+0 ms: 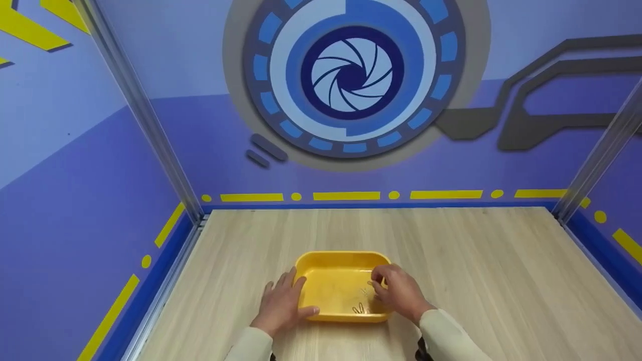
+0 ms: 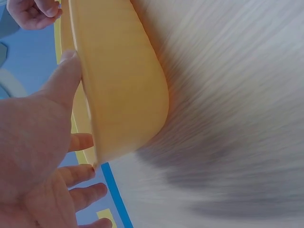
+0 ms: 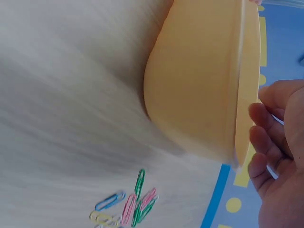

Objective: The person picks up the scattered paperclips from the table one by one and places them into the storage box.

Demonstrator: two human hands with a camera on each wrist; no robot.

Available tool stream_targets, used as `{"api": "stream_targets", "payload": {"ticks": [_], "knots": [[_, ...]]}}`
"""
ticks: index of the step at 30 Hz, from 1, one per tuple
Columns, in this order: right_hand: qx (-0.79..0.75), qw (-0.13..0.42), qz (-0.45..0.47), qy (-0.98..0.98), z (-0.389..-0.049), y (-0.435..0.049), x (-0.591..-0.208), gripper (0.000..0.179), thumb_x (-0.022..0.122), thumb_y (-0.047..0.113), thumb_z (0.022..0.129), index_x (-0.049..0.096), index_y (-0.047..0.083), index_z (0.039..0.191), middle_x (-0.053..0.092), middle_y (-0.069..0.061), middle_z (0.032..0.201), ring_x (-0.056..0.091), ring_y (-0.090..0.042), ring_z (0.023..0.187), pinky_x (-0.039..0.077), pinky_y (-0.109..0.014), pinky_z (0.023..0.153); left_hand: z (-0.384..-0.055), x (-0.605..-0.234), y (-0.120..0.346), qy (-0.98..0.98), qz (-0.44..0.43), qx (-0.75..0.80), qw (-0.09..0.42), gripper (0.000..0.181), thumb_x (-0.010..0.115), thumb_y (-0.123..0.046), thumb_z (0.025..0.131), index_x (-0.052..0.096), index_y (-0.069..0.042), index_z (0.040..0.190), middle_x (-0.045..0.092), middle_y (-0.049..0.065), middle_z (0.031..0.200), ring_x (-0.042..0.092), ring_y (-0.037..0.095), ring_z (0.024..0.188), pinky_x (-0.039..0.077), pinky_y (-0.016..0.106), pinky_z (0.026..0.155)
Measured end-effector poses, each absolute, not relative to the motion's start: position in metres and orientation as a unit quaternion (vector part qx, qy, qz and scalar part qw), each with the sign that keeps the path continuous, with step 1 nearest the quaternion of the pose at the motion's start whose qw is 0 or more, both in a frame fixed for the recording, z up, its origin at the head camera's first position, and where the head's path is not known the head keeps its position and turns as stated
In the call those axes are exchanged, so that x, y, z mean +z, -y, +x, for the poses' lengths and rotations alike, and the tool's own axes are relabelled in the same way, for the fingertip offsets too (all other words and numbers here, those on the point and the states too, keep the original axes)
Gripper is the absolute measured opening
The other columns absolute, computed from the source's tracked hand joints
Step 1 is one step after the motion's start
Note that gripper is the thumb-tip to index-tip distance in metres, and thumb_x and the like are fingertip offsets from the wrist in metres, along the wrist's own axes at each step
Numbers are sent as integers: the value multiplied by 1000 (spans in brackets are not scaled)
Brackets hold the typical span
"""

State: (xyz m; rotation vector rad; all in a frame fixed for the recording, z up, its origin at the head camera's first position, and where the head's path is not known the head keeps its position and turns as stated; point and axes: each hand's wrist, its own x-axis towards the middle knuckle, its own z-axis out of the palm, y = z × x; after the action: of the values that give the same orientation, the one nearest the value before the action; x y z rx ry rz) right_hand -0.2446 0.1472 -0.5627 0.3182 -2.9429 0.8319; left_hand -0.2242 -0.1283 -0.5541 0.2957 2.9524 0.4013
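Observation:
A yellow plastic tray (image 1: pixel 336 318) stands on the wooden table. My left hand (image 1: pixel 282 306) rests at its left end, thumb along the near rim and the other fingers spread nearly straight by the left rim. Over the tray's right side, my right hand (image 1: pixel 401 293) has its thumb and index finger together, pinching what looks like a small paper clip (image 1: pixel 370 283). A few paper clips (image 1: pixel 358 308) lie on the tray floor near the front right. In the right wrist view, several coloured paper clips (image 3: pixel 137 202) lie on the table beside the tray; the head view does not show them.
The wooden tabletop (image 1: pixel 241 240) extends around the tray. A blue and purple printed panel (image 1: pixel 210 150) rises behind it, and metal frame posts (image 1: pixel 150 115) stand at the corners.

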Motion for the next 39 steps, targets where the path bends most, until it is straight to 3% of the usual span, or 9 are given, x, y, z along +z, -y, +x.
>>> {"api": "stream_targets", "payload": {"ticks": [6, 11, 18, 23, 39], "knots": [[273, 17, 54, 960, -244, -159, -559, 10, 67, 19, 82, 58, 23, 82, 53, 7, 84, 47, -11, 78, 45, -25, 70, -224, -553, 128, -985, 95, 123, 72, 82, 60, -65, 72, 41, -17, 136, 24, 11, 151, 26, 33, 137, 19, 59, 107], [282, -2, 17, 959, -241, -175, -557, 9, 65, 16, 84, 59, 23, 87, 53, 4, 90, 48, -13, 81, 45, -25, 66, -224, -551, 128, -986, 96, 114, 71, 85, 60, -65, 71, 39, -16, 138, 26, 11, 150, 26, 33, 137, 18, 59, 108], [259, 11, 19, 966, -240, -199, -562, 8, 64, 16, 83, 59, 22, 84, 54, 6, 85, 48, -12, 78, 43, -27, 67, -224, -550, 130, -986, 103, 106, 72, 88, 60, -67, 70, 39, -15, 138, 28, 13, 149, 27, 34, 136, 18, 60, 107], [256, -13, 7, 967, -238, -213, -567, 7, 64, 16, 83, 59, 20, 82, 53, 5, 81, 46, -12, 74, 40, -26, 63, -224, -550, 130, -986, 106, 108, 72, 90, 60, -68, 68, 39, -14, 138, 28, 13, 149, 28, 34, 135, 19, 60, 106], [216, -22, -2, 976, -234, -248, -583, 6, 65, 10, 80, 61, 14, 84, 55, 3, 77, 48, -12, 72, 42, -29, 61, -223, -553, 129, -981, 78, 145, 101, 88, 62, -63, 71, 33, -19, 142, 18, 8, 154, 20, 32, 140, 11, 56, 111]]}}
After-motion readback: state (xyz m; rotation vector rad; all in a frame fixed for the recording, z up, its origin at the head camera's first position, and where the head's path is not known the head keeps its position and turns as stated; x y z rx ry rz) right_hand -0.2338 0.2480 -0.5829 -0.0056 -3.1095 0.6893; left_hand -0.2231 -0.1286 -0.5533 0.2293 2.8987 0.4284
